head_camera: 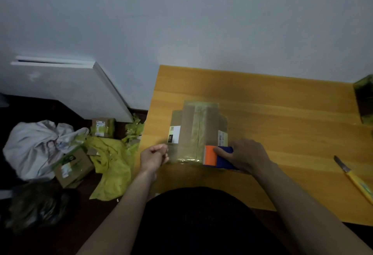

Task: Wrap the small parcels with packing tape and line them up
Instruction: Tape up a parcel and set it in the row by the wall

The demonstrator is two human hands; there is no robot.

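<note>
right hand (247, 155) grips tape dispenser (219, 157) | left hand (154, 157) curled, seemingly empty | parcel (196, 131) blurred

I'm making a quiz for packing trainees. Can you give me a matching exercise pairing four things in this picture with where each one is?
Things:
1. brown cardboard parcel
2. orange-and-blue tape dispenser
3. yellow-handled knife
4. crumpled yellow plastic bag

Places:
A. on the floor, left of the table
B. gripped by the right hand
C. near the table's right edge
D. mid-table, before the person

Pairs: 1-D, 2-B, 3-C, 4-A
</note>
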